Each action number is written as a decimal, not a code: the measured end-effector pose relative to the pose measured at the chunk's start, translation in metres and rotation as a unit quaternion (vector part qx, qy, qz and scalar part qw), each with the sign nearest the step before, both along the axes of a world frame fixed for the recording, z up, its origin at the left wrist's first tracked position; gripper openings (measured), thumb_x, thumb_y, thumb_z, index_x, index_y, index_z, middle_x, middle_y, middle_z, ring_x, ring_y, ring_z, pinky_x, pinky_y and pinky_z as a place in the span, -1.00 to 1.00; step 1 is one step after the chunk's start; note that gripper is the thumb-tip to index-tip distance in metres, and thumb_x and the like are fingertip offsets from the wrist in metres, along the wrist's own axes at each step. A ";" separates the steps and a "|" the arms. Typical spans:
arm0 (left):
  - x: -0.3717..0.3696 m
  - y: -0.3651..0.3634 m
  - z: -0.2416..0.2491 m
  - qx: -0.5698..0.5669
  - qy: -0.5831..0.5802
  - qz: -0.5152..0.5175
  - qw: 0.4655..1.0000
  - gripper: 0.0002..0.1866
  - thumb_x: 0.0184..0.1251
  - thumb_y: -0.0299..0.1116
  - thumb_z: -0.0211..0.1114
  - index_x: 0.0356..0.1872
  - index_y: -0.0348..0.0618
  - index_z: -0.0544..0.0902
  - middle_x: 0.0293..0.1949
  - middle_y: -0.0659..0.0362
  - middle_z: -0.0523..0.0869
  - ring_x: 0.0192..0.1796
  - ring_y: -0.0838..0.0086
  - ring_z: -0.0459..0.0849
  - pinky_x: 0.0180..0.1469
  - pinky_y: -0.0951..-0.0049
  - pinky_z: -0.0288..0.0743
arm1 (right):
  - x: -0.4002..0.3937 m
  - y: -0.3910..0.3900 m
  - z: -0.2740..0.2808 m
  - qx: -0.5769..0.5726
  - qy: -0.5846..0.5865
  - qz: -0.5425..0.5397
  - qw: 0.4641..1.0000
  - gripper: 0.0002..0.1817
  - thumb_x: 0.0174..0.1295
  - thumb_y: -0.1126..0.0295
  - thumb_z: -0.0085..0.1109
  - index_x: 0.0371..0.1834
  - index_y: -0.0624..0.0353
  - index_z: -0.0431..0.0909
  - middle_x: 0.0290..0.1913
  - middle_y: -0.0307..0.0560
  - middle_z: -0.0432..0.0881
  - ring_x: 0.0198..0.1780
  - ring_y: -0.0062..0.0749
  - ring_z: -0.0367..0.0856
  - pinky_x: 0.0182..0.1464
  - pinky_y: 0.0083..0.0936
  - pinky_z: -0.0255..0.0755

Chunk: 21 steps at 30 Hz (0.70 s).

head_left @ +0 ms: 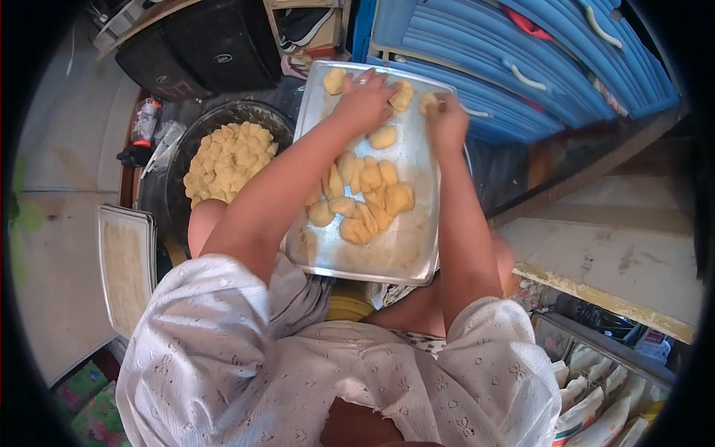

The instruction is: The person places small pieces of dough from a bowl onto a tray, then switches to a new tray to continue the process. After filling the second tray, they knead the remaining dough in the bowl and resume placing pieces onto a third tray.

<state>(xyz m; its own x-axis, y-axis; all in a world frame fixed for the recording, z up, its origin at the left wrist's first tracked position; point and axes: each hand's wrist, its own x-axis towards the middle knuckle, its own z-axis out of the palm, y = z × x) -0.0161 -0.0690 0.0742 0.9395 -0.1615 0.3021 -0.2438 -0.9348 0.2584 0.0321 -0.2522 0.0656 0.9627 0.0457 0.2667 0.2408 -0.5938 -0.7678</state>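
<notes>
A metal baking tray (417, 261) lies across my lap, with several yellowish dough pieces (369, 197) heaped in its middle. At its far end, my left hand (363, 103) lies palm down with its fingers spread. One dough piece (334, 80) is just left of those fingers, and another dough ball (401, 96) touches them on the right. By the far right corner my right hand (449, 123) is closed on a small piece of dough (429, 104). Between the hands and the heap sits a single dough lump (383, 137).
A dark round basin (177, 179) piled with dough balls (231, 160) stands to the left. Stacked trays (126, 261) lean nearer me. Blue drawers (462, 45) stand beyond the tray, black speakers (223, 56) at far left. A wooden shelf (611, 246) is at right, above packed bags (596, 402).
</notes>
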 end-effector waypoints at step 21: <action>-0.107 0.096 -0.006 -0.220 0.256 -0.064 0.939 -0.75 0.06 -0.38 0.29 -0.24 -0.29 0.59 -0.34 -0.02 0.64 -0.26 0.31 0.63 -0.17 0.38 0.47 | -0.056 0.046 0.015 -0.072 0.056 0.173 0.981 -0.54 -0.08 0.19 0.31 -0.13 0.20 0.49 -0.27 0.14 0.57 -0.21 -0.01 0.56 -0.14 -0.29 0.43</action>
<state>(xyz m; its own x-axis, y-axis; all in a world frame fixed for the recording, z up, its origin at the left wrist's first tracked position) -0.1229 0.0274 0.0682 0.9615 -0.2473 -0.1194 -0.0854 -0.6825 0.7259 -0.0242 -0.2058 0.0810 0.9058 0.4042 0.1270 0.3661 -0.5957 -0.7149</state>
